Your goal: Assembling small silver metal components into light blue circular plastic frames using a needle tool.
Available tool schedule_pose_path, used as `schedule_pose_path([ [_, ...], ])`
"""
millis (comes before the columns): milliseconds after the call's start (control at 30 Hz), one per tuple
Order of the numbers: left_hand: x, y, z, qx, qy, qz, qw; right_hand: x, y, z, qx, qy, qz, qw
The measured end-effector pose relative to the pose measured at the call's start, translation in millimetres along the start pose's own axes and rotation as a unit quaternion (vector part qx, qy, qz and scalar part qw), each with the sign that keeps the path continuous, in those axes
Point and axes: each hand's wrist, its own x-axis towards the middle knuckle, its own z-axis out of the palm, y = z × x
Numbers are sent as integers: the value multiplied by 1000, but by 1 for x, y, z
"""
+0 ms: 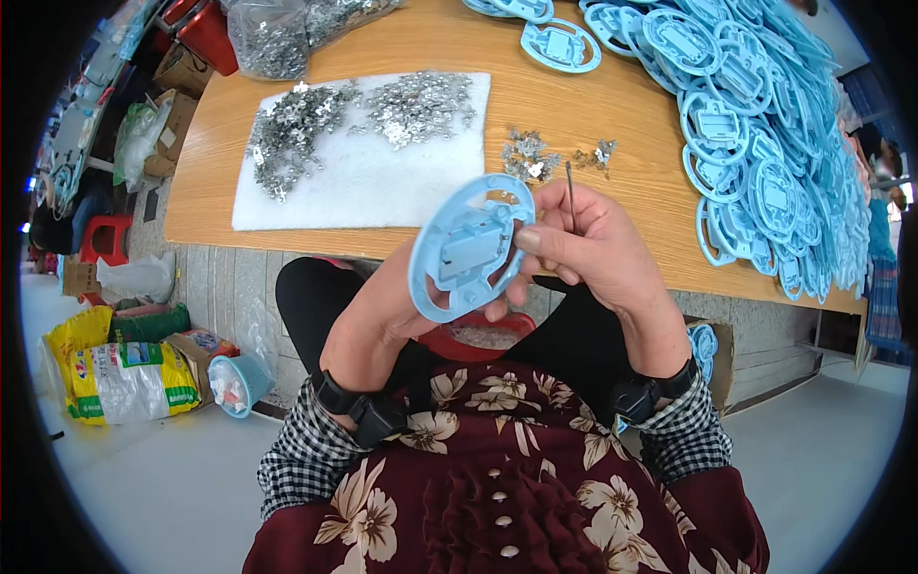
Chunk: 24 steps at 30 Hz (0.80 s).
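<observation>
My left hand (382, 297) is closed round a light blue oval plastic frame (473, 247), held tilted above the table's near edge. The frame has a rectangular compartment in its middle, with small dark metal bits at that compartment's sides. In my right hand (607, 244) is a thin dark metal tool (572, 196), pointing up between the fingers. My right thumb and fingertips meet at the frame's right rim; whether they pinch a small piece there is hidden. Just beyond the right hand lie small piles of silvery metal clips (529, 156).
On the wooden table (593, 96), a white foam sheet (354, 201) bears two heaps of metal pieces (421, 107). A large pile of blue frames (765, 172) covers the right side. Bags of metal parts (268, 43) stand at the far left. A red stool (478, 337) shows below.
</observation>
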Motion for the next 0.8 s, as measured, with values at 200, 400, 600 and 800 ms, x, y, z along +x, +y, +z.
schedule_pose_path([
  [200, 3, -12, -20, -148, -47, -44, 987, -13, -7, 2, -7, -66, 8, 998],
  [400, 5, -17, -10, -123, -40, -52, 990, -16, -9, 3, -45, -42, 26, 998],
  [600, 3, -16, -13, -98, -57, -38, 993, -17, 4, -3, -26, -44, 45, 998],
  [800, 0, -20, -18, -156, -61, -69, 983, -25, -5, 10, -67, 33, 25, 997],
])
